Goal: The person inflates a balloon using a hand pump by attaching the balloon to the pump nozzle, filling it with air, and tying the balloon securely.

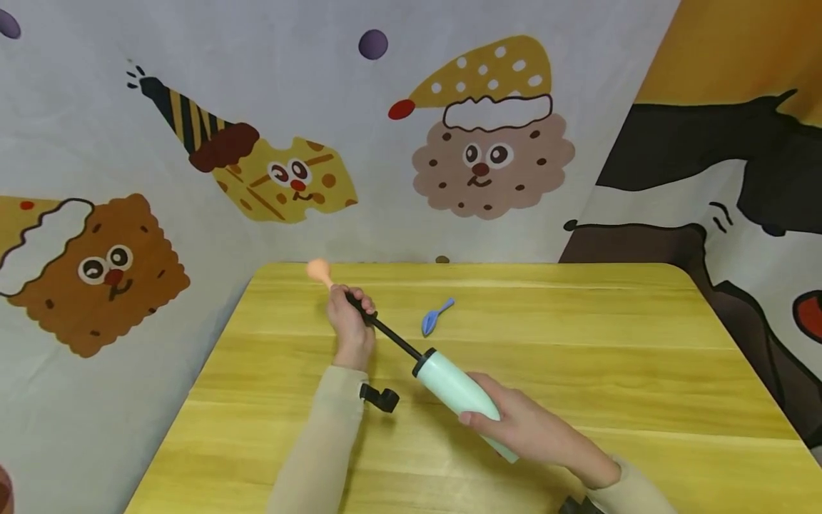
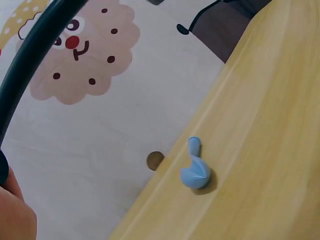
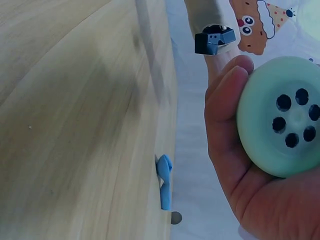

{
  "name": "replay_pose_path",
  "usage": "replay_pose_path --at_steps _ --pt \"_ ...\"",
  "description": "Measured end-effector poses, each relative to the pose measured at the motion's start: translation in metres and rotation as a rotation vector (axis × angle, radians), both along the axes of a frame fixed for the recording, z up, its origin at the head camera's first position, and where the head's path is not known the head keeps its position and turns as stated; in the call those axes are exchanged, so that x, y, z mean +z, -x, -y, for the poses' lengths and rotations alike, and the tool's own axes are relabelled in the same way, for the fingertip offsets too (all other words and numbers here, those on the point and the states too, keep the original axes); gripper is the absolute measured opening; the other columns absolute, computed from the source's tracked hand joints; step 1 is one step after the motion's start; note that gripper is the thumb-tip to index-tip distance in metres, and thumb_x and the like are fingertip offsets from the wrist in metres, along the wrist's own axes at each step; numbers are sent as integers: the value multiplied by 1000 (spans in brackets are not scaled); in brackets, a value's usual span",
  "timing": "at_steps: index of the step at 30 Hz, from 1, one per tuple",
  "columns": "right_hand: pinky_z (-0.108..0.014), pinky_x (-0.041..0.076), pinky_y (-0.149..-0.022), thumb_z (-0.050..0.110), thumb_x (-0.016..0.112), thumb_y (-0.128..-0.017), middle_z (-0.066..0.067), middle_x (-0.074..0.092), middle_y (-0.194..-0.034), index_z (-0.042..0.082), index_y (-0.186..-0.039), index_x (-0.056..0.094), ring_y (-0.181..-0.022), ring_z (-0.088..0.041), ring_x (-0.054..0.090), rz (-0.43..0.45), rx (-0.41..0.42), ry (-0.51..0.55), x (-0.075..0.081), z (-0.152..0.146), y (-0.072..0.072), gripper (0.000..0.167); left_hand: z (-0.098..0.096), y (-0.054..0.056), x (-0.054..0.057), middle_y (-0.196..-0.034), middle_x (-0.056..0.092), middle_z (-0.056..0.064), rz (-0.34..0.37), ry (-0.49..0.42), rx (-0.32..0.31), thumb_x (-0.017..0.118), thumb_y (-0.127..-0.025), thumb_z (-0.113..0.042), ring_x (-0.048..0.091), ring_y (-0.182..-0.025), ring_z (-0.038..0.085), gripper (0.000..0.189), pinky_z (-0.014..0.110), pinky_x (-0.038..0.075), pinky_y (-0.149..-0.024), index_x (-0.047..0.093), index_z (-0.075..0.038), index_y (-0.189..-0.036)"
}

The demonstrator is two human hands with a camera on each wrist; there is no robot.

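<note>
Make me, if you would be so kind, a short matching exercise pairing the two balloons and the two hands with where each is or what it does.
Things:
1. blue balloon
2. peach balloon
3. left hand
4. right hand

Places and states:
A. grips the black end of the pump
B. lies on the table
C. grips the mint-green body
D. sticks out past a hand

Pairs: 1-B, 2-D, 3-A, 4-C

A mint-green pump [image 1: 454, 385] slants, black rod [image 1: 397, 336] extended; small orange balloon [image 1: 317, 270] at its far end.
</note>
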State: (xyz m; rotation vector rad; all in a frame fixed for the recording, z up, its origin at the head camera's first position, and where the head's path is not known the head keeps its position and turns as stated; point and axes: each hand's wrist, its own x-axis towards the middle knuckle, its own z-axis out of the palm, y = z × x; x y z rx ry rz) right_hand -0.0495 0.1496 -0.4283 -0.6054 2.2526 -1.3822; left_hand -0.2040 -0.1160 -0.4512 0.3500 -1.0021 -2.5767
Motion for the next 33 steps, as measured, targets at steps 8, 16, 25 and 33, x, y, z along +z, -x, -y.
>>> replay_pose_path --at_steps 8,16,25,33 --pt "-35 58 -51 34 58 -107 -15 64 -107 6 -157 35 -70 -24 67 70 -16 40 -11 4 5 61 -14 -14 1 -69 52 1 -26 -255 -171 31 -114 -41 44 -49 11 41 20 37 -43 48 -12 -90" --pt "-37 57 -47 32 57 -108 -16 59 -103 6 -159 31 -66 -26 65 160 -27 80 -10 1 9 62 -18 -18 0 -83 51 -1 -108 -463 -318 34 -111 -43 45 -60 10 35 19 40 -54 50 -14 -121" --pt "-37 57 -48 31 57 -108 -19 59 -99 4 -155 32 -63 -28 65 209 -22 139 -11 9 10 60 -29 -33 -14 -101 58 3 -91 -408 -392 37 -112 -38 62 -94 18 33 23 54 -73 51 -12 -97" --pt "-39 58 -47 35 56 -109 -22 59 -100 2 -154 32 -63 -29 65 196 -27 146 -10 22 19 61 -53 -41 -19 -75 49 -3 -22 -179 -329 33 -113 -40 46 -57 7 36 16 39 -52 46 -15 -91"
